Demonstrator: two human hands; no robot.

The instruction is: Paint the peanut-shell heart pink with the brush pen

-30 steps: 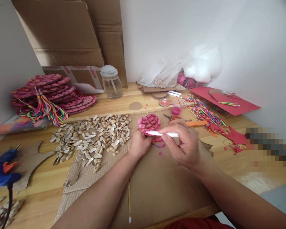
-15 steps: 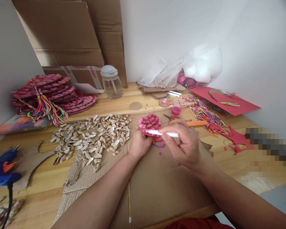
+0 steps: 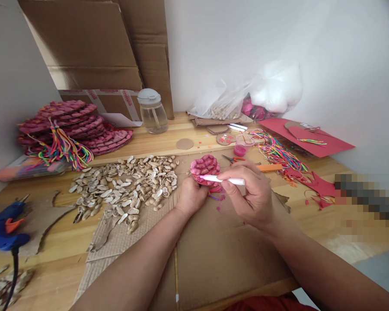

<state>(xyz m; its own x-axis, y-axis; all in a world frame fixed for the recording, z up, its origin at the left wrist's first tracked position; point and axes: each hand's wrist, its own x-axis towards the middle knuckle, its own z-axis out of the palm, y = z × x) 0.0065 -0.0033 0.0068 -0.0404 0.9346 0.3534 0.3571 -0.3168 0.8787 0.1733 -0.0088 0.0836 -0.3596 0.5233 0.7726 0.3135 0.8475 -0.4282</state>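
Observation:
My left hand (image 3: 194, 194) is closed on the lower left edge of a round disc covered in pink-painted peanut shells (image 3: 206, 165), tilted up toward me. Between the thumb and fingers of my right hand (image 3: 248, 190) is a slim white brush pen (image 3: 231, 179), its pink tip touching the shells near the disc's lower left. Brown cardboard (image 3: 227, 250) with small purple and pink paint marks lies under both hands. Just behind the right hand, a plastic cup of pink paint (image 3: 240, 150) and orange-handled pliers (image 3: 235, 159) rest on the work surface.
Loose peanut shells (image 3: 129, 181) spread to the left, with a blue glue gun (image 3: 6, 226) beyond. Pink shell discs (image 3: 65, 125) are stacked at back left beside a water bottle (image 3: 153, 112). Colourful cords (image 3: 282, 151) and red paper (image 3: 311, 137) lie at right.
The pen's tip has shifted slightly right and up on the shells. The disc and both hands stay in nearly the same place, still gripping.

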